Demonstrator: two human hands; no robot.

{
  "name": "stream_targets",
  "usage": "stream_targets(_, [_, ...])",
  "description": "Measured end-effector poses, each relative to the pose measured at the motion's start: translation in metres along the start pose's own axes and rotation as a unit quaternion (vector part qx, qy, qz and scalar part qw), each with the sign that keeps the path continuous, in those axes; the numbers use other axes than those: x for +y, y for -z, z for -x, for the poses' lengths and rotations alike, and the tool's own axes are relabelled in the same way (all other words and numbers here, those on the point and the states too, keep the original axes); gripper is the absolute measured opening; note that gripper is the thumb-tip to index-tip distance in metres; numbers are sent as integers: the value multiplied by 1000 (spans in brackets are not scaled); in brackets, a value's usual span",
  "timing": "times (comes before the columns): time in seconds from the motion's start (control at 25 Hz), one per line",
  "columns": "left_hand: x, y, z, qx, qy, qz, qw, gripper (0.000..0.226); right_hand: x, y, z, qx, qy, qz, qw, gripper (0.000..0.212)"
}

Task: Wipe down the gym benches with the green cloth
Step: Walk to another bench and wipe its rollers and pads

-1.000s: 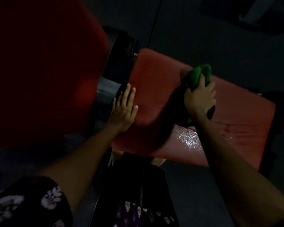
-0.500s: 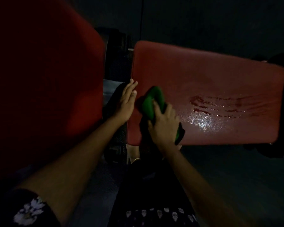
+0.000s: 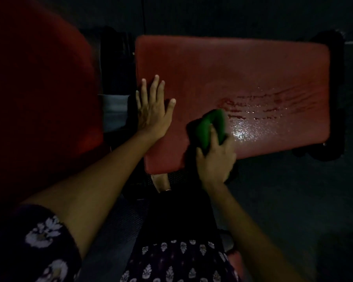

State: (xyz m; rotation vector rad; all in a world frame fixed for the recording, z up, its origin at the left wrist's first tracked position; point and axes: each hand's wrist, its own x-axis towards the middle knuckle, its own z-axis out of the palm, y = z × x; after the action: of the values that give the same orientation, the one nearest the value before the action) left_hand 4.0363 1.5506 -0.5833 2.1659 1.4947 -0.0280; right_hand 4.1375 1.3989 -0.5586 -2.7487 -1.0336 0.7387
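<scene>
Left hand (image 3: pixel 153 110) lay flat, fingers straight, bracing the red bench pad (image 3: pixel 243 74) at its left edge. Right hand (image 3: pixel 213 157) gripped the green cloth (image 3: pixel 209 124) on the pad's near edge, mid-wipe. Wet streaks (image 3: pixel 259 110) sat rightward; next pass likely sweeps there.

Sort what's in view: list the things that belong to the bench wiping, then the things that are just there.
Part of the job:
- folded green cloth, gripped by the right hand
- red padded bench seat, wet streaks beside the cloth
- left hand, flat on the seat

Just there:
- large red padded backrest
- dark floor
</scene>
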Motion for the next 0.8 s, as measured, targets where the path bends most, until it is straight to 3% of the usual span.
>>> stream_targets(0.12, [9, -21, -1, 28, 22, -23, 999, 60, 13, -2, 10, -3, 248, 39, 968, 80])
stream_targets(0.2, [9, -23, 0, 62, 16, -39, 997, 65, 56, 13, -11, 22, 318, 90, 943, 81])
stream_targets(0.28, [10, -29, -4, 71, 12, -48, 996, 67, 101, 30, -29, 60, 231, 68, 969, 73])
stream_targets(0.36, [13, -33, -4, 78, 7, -55, 995, 68, 118, 39, -33, 91, 65, -5, 994, 67])
stream_targets(0.44, [12, -37, -1, 84, 4, -55, 995, 68, 98, 30, -23, 106, -74, -43, 991, 67])
stream_targets(0.48, [11, -38, 0, 88, 1, -60, 994, 68, 78, 22, -18, 101, -96, -51, 989, 68])
stream_targets(0.6, [14, -37, -1, 97, 16, -64, 993, 65, 30, 10, -2, 25, 32, -17, 999, 69])
stream_targets(0.68, [22, -34, -2, 97, 41, -54, 993, 62, 40, 16, -8, -24, 138, 30, 990, 69])
stream_targets(0.8, [42, -31, -5, 94, 30, -81, 992, 64, 104, 42, -34, 17, 130, 64, 989, 67])
